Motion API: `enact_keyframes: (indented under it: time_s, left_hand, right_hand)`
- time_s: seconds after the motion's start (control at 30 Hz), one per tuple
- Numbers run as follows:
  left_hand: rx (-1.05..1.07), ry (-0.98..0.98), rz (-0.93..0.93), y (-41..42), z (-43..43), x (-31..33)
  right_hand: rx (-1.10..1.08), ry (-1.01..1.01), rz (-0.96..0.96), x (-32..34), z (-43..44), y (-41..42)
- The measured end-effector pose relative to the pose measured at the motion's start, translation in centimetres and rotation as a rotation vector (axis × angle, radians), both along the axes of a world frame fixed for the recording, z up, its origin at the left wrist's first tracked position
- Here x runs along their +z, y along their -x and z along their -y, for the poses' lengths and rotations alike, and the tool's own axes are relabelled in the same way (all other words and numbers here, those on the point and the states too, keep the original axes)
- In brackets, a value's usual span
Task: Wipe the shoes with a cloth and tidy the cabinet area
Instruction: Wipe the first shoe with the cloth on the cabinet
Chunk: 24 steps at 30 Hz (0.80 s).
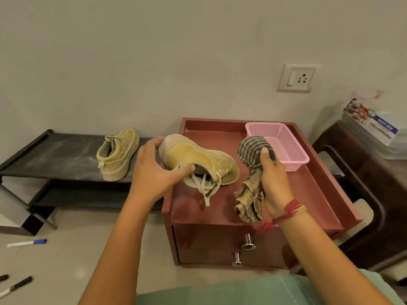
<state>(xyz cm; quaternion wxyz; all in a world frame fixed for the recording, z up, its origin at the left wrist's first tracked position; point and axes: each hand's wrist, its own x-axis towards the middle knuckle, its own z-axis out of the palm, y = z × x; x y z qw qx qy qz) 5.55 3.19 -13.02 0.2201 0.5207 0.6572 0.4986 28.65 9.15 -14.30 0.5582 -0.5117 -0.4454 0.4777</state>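
A dusty yellow shoe (196, 159) lies tilted on its side on top of the red-brown cabinet (308, 190), laces dangling. My left hand (154, 172) grips it, thumb hooked into the opening and fingers round the heel end. My right hand (273, 179) holds a crumpled striped cloth (253, 170) just right of the shoe, apart from it. The second yellow shoe (116, 153) stands on the black low rack (55, 155) to the left, powdered with dust.
A pink mesh basket (293, 150) sits at the cabinet's back right. The cabinet front has two metal knobs (248, 242). Markers (26, 243) lie on the floor at left. A dark stool (363, 172) with a box stands on the right, against the wall.
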Motion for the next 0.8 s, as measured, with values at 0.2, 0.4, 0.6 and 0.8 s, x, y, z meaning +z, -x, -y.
enact_keyframes:
  time_s: [0.2,0.4,0.6,0.8]
  left_hand:
    - [0.197,0.09,0.1,-1.1,-0.4,0.3]
    - [0.268,0.17,0.047,-0.4,0.1,0.7]
    - [0.206,0.035,0.084,-0.5,0.4,1.6]
    - [-0.014,-0.159,-0.222,-0.4,1.5,5.0]
  right_hand:
    - [0.057,0.084,-0.081,0.6,0.9,-0.8]
    - [0.11,0.112,-0.044,0.6,0.3,-0.7]
    - [0.075,0.084,-0.115,2.1,0.4,-0.3]
    - [0.042,-0.17,-0.028,5.0,2.1,-0.4]
